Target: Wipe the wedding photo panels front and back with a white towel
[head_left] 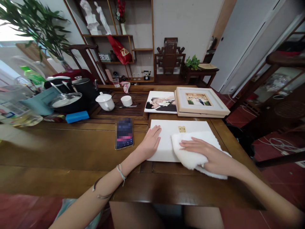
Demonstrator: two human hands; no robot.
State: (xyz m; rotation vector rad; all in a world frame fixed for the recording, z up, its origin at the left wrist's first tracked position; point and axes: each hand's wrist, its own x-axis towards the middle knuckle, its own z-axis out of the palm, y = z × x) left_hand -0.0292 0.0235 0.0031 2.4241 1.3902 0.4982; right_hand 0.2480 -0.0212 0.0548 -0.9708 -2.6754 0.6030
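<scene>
A white rectangular panel (pixel 166 136) lies flat on the wooden table, with a small gold-coloured piece (pixel 181 129) near its far edge. My left hand (pixel 152 141) rests on the panel's left edge, fingers stretched out and holding nothing. On the panel's right half, my right hand (pixel 202 152) presses down a fluffy white cloth (pixel 186 156), its fingers laid over the top. Part of the cloth hangs past the panel's near right corner. To the left of my left hand lies a phone (pixel 124 133) with its screen lit.
Behind the panel lie a photo print (pixel 160 101) and framed pictures (pixel 202 101), stacked. A lidded white teapot (pixel 105 101) and a white cup (pixel 126 100) stand on the tea tray (pixel 138 113). Farther left are a blue block (pixel 77 116), a lidded pan (pixel 66 101) and a dark kettle (pixel 84 89).
</scene>
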